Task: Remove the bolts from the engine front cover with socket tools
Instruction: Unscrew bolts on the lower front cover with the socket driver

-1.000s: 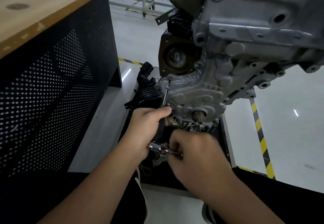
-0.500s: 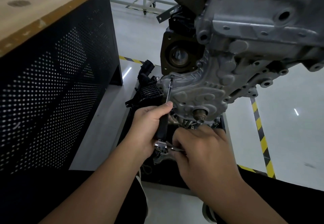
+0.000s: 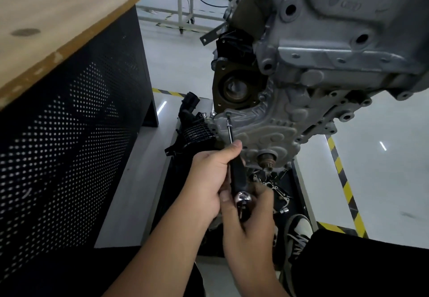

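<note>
- Head view, far left: a wooden-topped bench (image 3: 58, 17) with a perforated black side stands well apart from the work.
- Left hand (image 3: 209, 180) is curled round the black handle of the socket driver (image 3: 238, 176), thumb tip at the handle's top. Its thin shaft runs up to a bolt (image 3: 228, 117) at the upper left edge of the engine front cover (image 3: 262, 131), as it did a second ago, so the tool has stayed seated there.
- Right hand (image 3: 248, 222) has shifted: a second ago it covered the chrome ratchet head (image 3: 242, 198) from the right; now it sits below, thumb and fingers pinching the ratchet at the handle's base, the chrome exposed.
- I judge this a regrip between turns; the bolt is not yet out.
- Right: a shoe (image 3: 298, 234) near hazard tape (image 3: 343, 180).
</note>
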Motion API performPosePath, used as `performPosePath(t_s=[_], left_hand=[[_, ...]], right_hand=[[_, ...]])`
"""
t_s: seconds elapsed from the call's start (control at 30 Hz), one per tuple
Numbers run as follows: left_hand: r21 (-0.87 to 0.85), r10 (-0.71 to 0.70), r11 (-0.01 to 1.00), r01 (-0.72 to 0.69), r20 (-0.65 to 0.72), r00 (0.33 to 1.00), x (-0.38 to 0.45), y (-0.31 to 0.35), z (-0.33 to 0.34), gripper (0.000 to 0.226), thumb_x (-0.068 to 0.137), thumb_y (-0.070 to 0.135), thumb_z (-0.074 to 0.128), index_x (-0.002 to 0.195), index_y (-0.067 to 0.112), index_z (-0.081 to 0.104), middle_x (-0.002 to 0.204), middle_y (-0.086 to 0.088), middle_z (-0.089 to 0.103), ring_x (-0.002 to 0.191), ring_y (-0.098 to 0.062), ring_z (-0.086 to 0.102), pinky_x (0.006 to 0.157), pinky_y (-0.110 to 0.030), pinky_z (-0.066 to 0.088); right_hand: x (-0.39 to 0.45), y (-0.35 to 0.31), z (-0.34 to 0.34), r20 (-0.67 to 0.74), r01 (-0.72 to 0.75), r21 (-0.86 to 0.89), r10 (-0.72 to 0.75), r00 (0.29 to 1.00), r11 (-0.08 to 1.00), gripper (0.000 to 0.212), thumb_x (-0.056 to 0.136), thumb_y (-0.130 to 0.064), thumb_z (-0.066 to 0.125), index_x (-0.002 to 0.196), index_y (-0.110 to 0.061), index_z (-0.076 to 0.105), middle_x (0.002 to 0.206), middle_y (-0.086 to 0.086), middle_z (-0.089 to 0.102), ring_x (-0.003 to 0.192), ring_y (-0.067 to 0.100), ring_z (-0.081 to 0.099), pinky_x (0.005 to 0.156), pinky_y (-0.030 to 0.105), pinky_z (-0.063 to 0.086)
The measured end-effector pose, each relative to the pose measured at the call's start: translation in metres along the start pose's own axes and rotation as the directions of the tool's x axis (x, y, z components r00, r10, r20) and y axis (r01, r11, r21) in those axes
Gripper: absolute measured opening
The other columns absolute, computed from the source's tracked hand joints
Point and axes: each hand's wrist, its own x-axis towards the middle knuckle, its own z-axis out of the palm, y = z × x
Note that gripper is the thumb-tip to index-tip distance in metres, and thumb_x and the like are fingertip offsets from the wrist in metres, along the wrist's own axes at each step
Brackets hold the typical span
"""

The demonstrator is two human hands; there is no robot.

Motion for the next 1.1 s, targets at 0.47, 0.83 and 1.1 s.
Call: performPosePath(t_s=[0.47,0.83,1.1], left_hand=[[0.185,-0.042,0.982,0.021,0.109,0.993,0.007,0.006,-0.011,0.037,0.088,0.045,0.073,0.069,0.013,0.071,0.066,-0.004,0.070,0.050,-0.017,0.065,0.044,-0.019,0.045],[0.264,0.061,0.962,-0.071,0.047,0.997,0.011,0.010,-0.007,0.057,0.074,0.053,0.081,0.084,-0.002,0.068,0.074,-0.017,0.062,0.068,-0.026,0.059,0.069,-0.043,0.051],[0.283,0.160,0.951,-0.122,-0.115,0.980,0.046,0.025,0.006,0.031,0.097,0.029,0.065,0.088,0.000,0.070,0.050,0.005,0.045,0.036,-0.008,0.035,0.036,-0.017,0.028]], right_hand=[[0.011,-0.009,0.002,0.029,0.261,-0.702,-0.339,0.940,0.662,0.033,0.081,-0.034,0.081,0.097,-0.024,0.054,0.072,-0.007,0.066,0.072,0.031,0.063,0.069,0.042,0.047],[0.004,-0.008,0.010,-0.060,-0.081,0.016,0.081,0.995,0.997,0.017,0.091,-0.034,0.072,0.098,-0.046,0.063,0.093,-0.022,0.072,0.080,0.002,0.070,0.066,0.012,0.050],[0.011,-0.009,0.018,-0.072,-0.332,0.191,0.350,0.934,0.924,0.013,0.093,-0.040,0.069,0.082,-0.034,0.071,0.066,0.001,0.072,0.057,0.018,0.073,0.053,0.036,0.056]])
